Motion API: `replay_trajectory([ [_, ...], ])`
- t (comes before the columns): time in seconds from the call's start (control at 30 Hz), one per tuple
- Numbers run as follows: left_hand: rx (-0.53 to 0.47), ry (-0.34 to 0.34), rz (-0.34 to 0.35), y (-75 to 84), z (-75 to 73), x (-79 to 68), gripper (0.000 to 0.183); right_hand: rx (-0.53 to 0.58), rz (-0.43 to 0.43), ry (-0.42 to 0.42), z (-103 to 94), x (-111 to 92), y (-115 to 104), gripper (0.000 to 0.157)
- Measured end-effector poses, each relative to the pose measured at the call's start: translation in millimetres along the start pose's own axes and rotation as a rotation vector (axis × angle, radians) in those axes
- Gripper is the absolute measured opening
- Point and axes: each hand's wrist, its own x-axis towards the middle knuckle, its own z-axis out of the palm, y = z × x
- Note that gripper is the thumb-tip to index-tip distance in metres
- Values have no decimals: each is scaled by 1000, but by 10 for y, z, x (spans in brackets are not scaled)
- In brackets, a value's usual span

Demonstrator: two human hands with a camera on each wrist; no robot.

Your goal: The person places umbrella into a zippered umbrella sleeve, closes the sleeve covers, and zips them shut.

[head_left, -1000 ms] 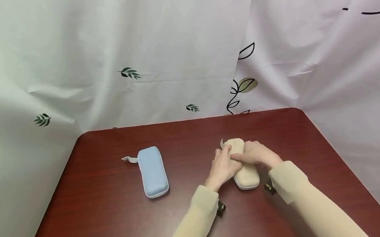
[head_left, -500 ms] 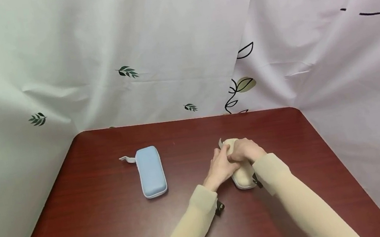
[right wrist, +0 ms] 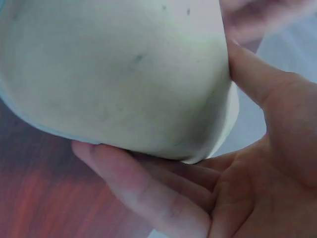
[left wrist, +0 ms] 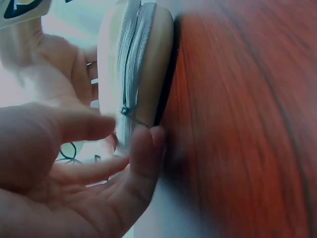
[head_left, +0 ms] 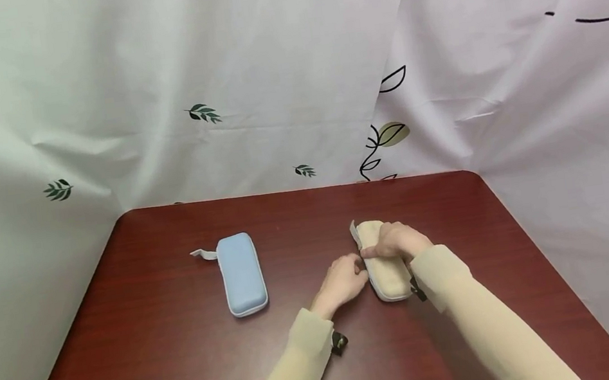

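Note:
A cream zippered case [head_left: 390, 278] lies on the table, right of centre. My right hand [head_left: 402, 241] grips it across its width; in the right wrist view the thumb [right wrist: 255, 74] presses one edge and the fingers [right wrist: 143, 188] the opposite one. At the case's left side is my left hand [head_left: 341, 283], its fingers curled. The left wrist view has its fingertips [left wrist: 146, 144] at the small metal zipper pull [left wrist: 134, 118], which they seem to pinch. Along the visible stretch the zipper [left wrist: 131, 59] runs down the side of the case. A pale strap [head_left: 354, 233] sticks out near the far end.
A light blue zippered case [head_left: 243, 276] with a pale strap [head_left: 204, 254] lies to the left on the dark red wooden table [head_left: 177, 364]. White printed cloth [head_left: 265, 78] hangs behind the table and along both sides.
My left hand has come off the top of the cream case, down to its left side. The right hand has shifted left across the case, its thumb now at the left edge.

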Motion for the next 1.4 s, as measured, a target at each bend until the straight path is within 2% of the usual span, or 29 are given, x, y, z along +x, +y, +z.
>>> replay_trajectory([
  [0.07, 41, -54, 27, 6, 5, -28, 8, 32, 3, -1, 9, 5, 28, 83],
  [0.1, 61, -68, 46, 13, 10, -39, 11, 48, 7, -3, 16, 7, 38, 83],
  [0.17, 90, -81, 65, 40, 16, -66, 26, 56, 4, 0, 32, 8, 45, 83],
  [0.23, 132, -69, 82, 62, 25, -99, 37, 43, -6, 5, 46, 4, 44, 83],
  [0.3, 169, -56, 88, 88, 35, -132, 41, 30, -8, 9, 59, 0, 45, 83],
  [0.63, 304, -27, 109, 141, 69, -187, 34, 24, 11, 34, 88, 2, 71, 82],
  [0.87, 326, -61, 107, 143, 32, -240, 34, 237, 59, -5, 111, 67, 86, 80],
  [1.03, 330, -78, 57, 151, -17, -280, 35, 380, 104, -15, 112, 86, 100, 86],
  [1.2, 325, -90, 20, 150, -63, -301, 36, 410, 126, -31, 74, 77, 62, 104],
  [1.3, 326, -80, 12, 160, -86, -327, 34, 426, 130, -38, 56, 65, 48, 106],
  [1.4, 314, -101, 34, 170, -93, -375, 33, 520, 151, -33, 67, 47, 54, 93],
])
